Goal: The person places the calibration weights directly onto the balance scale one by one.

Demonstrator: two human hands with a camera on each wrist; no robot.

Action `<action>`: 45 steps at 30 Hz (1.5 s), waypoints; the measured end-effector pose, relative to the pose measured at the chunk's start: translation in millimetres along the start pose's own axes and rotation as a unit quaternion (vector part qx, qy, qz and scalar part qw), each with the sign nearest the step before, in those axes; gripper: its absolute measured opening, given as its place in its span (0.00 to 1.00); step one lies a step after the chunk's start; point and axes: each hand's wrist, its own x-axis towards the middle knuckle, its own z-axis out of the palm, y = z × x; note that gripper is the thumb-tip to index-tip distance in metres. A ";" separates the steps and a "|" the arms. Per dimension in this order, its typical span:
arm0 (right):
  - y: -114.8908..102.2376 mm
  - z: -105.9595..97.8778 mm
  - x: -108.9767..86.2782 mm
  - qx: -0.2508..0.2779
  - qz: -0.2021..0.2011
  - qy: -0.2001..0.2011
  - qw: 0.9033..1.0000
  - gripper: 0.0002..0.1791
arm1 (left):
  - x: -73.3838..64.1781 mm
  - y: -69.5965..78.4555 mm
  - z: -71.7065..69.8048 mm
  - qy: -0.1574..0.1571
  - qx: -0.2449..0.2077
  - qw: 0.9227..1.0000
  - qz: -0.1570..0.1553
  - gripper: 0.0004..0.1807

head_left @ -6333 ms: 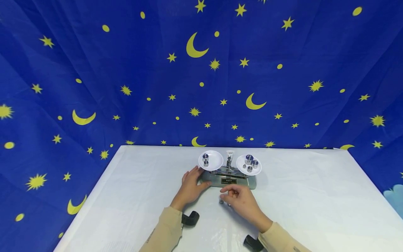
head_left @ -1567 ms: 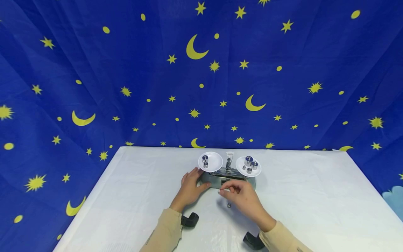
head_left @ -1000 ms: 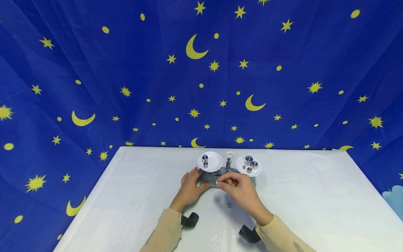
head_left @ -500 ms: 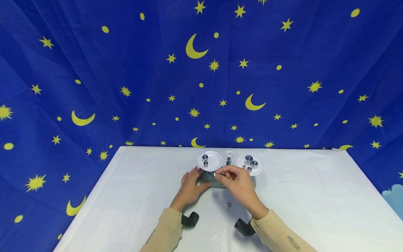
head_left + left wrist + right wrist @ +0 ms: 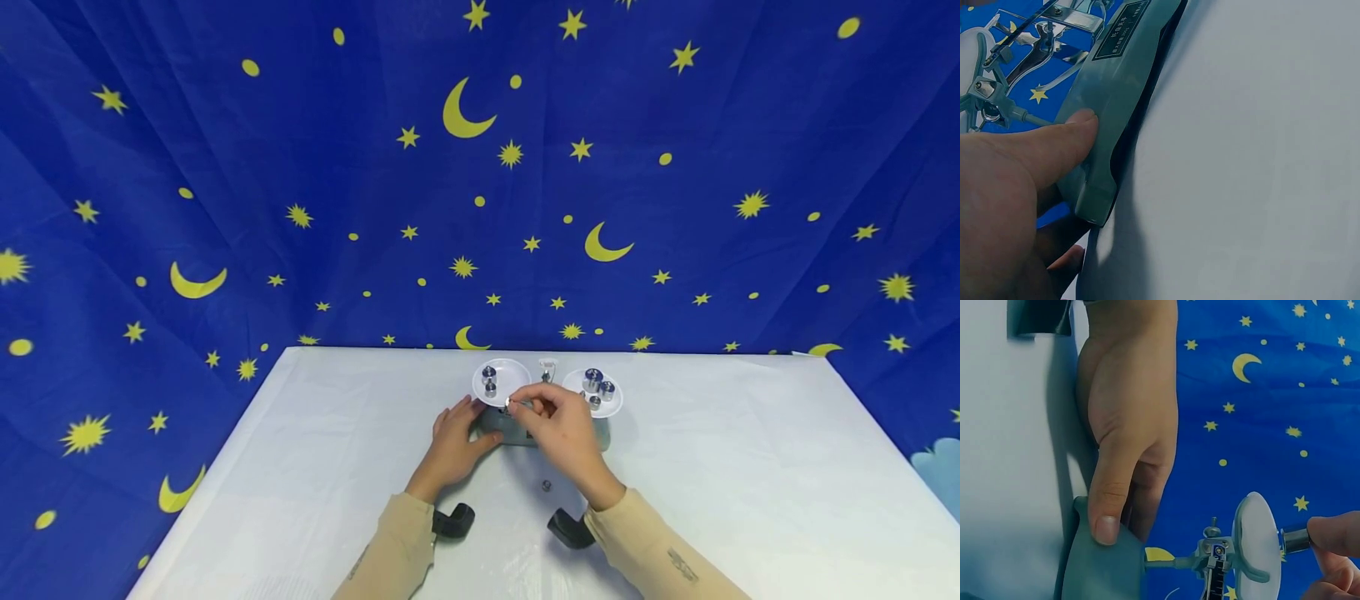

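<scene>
A small balance scale (image 5: 510, 432) with a grey-green base and two white pans stands on the table. My left hand (image 5: 450, 446) holds the base's left end, its thumb (image 5: 1082, 134) on top and the other fingers at the far side. My right hand (image 5: 566, 429) pinches a small metal weight (image 5: 1296, 539) between thumb and fingertips, close to the front rim of the left pan (image 5: 517, 379). That pan bears two weights (image 5: 490, 382). Several weights (image 5: 593, 381) stand in the right pan (image 5: 617, 402), which my right hand partly hides.
One more weight (image 5: 546, 485) stands on the white table (image 5: 750, 467) in front of the scale. Black wrist mounts (image 5: 453, 522) jut from both sleeves. A blue curtain (image 5: 375, 167) with stars and moons hangs behind the table.
My right hand has picked up a weight from the table before the scale and carried it up and forward, to the left pan's edge. The left hand has stayed on the base.
</scene>
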 end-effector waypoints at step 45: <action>6.4 17.3 17.3 -0.080 -0.064 0.049 0.994 0.04 | 0.2 0.1 -0.9 0.000 -0.007 1.000 0.000 0.33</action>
